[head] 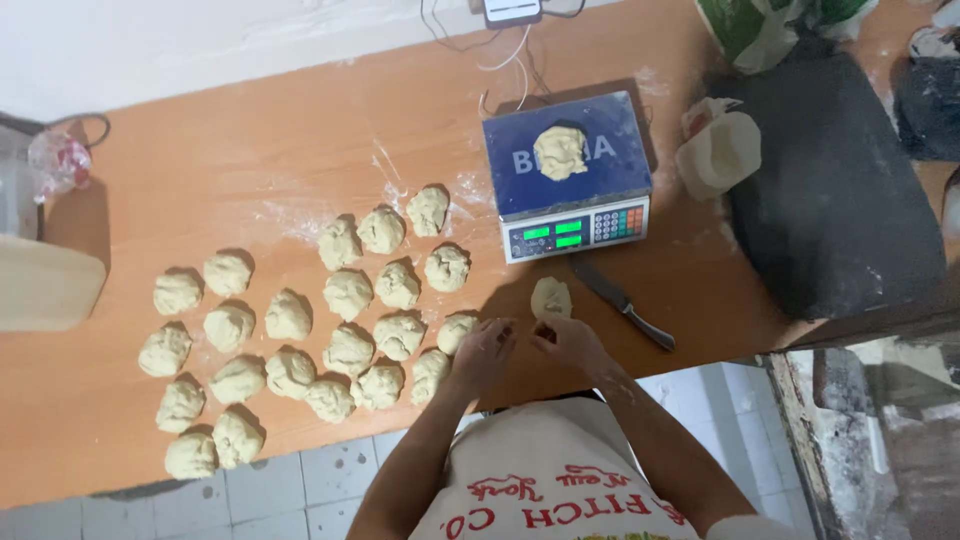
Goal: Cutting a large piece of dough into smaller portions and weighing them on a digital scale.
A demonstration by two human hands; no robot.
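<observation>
Hands at table edge, small dough piece just beyond them.

Dough piece [551,297] lies on the wooden table [300,130], at 12 o'clock of the right hand [567,343]; left hand [483,350] beside it, fingers curled, both empty as far as visible. Knife [622,300] at 2 o'clock. Blue-topped scale [566,175], green display, carries a dough lump [560,151]. Rows of dough balls [300,345] at 9 o'clock. White tub [718,150] beside a dark slab [835,190].

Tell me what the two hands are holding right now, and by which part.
It cannot be told: the left hand and right hand meet at the wooden table edge, just below a small pale dough lump.
</observation>
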